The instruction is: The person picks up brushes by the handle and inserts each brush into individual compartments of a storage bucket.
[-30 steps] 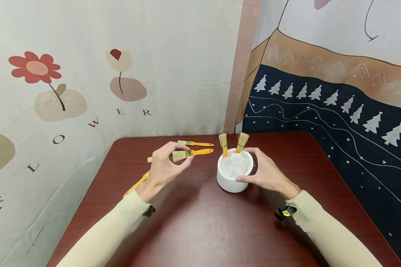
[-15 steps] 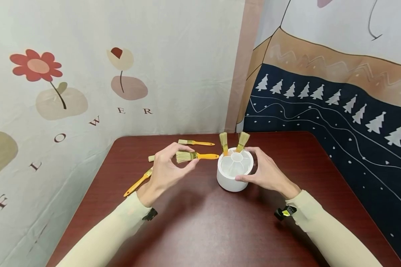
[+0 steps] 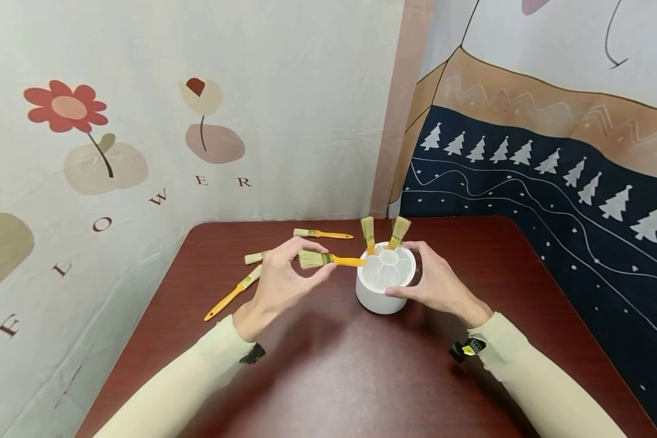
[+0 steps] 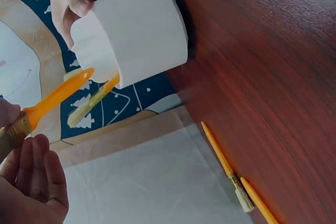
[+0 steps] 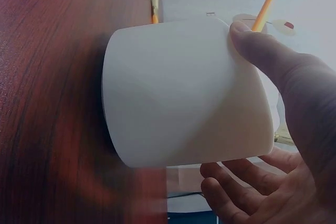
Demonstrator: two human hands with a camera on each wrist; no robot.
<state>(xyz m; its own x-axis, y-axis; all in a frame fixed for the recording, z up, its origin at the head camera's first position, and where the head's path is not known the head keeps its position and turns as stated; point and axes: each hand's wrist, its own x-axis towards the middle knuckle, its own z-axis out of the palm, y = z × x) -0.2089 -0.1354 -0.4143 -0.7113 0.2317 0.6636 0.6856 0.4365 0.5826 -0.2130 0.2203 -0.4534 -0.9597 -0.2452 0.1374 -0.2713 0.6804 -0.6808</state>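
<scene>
My left hand [image 3: 285, 281] pinches a paintbrush [image 3: 348, 261] near its ferrule. Its bristles point left and its orange handle points right, the tip overlapping the rim of a round white organizer [image 3: 381, 301] in the head view. That organizer is divided into compartments around a small central ring. Two more paintbrushes, a left one [image 3: 368, 235] and a right one [image 3: 399, 232], stand bristles-up in its back compartments. My right hand [image 3: 438, 281] grips the organizer's right side, thumb at the front rim; in the right wrist view its fingers [image 5: 236, 182] reach round the white wall.
On the dark red table [image 3: 328, 377] lie further paintbrushes: one at the back [image 3: 323, 234], one at the left [image 3: 234, 293], and one partly hidden behind my left hand, its bristles [image 3: 254, 258] showing. Printed curtains [image 3: 295, 121] hang along the table's far edge.
My left hand has moved right with the paintbrush, bringing its handle tip from left of the organizer to its rim. My right hand has stayed on the organizer.
</scene>
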